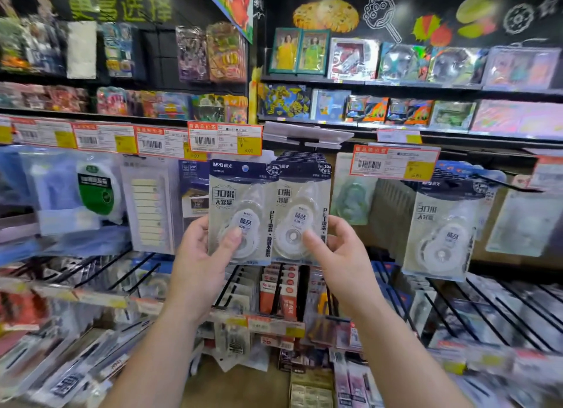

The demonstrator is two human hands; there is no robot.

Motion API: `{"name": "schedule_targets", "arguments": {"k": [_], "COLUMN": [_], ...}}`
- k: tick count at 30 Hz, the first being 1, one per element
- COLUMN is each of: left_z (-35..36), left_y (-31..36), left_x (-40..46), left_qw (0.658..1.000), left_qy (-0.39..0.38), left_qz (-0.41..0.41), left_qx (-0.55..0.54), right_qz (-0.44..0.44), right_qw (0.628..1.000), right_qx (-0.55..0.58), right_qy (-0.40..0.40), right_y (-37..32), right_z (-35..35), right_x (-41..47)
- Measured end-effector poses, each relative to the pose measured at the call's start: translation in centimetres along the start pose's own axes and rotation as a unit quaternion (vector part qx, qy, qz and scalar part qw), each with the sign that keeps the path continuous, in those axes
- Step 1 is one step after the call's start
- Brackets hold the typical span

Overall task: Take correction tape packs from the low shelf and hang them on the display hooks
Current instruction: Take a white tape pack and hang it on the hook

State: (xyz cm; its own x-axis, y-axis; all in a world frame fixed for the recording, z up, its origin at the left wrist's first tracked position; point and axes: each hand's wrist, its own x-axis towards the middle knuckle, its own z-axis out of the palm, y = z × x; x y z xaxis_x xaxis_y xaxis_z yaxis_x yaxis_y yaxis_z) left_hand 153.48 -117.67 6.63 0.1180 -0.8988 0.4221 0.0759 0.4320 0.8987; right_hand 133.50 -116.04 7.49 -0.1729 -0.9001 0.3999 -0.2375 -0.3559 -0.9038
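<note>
Two correction tape packs with dark blue headers and clear blisters are side by side at the middle of the display. My left hand (199, 264) pinches the left pack (240, 194), thumb on the blister front. My right hand (338, 252) holds the right pack (304, 200), which fronts a row of like packs under a flipped-up label holder (307, 133). The left pack overlaps the right one's edge. I cannot tell whether either pack's hole sits on a hook. More of the same packs (441, 225) hang further right.
Price tags (225, 138) run along the hook fronts. Sticky-note packs (149, 203) and a green tape pack (96, 188) hang to the left. Black wire hooks (457, 310) jut forward below, with pens and small packs on the low shelves. Toy boxes fill the upper shelves.
</note>
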Motion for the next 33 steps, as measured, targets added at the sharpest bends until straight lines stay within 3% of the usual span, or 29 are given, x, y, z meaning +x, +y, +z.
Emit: {"name": "schedule_targets", "arguments": {"k": [7, 33], "left_z": [-0.1, 0.9], "left_y": [-0.9, -1.4], "left_x": [-0.1, -1.4], "left_qw": [1.000, 0.997], "left_qy": [-0.002, -0.030], "left_qz": [-0.013, -0.039], "left_qx": [-0.028, -0.055], "right_qz": [0.015, 0.059], "right_qw": [0.990, 0.981], "right_qx": [-0.138, -0.179], "right_qy": [0.020, 0.053], "right_y": [0.4, 0.8], "right_z": [0.2, 0.0], "right_x": [0.3, 0.7]}}
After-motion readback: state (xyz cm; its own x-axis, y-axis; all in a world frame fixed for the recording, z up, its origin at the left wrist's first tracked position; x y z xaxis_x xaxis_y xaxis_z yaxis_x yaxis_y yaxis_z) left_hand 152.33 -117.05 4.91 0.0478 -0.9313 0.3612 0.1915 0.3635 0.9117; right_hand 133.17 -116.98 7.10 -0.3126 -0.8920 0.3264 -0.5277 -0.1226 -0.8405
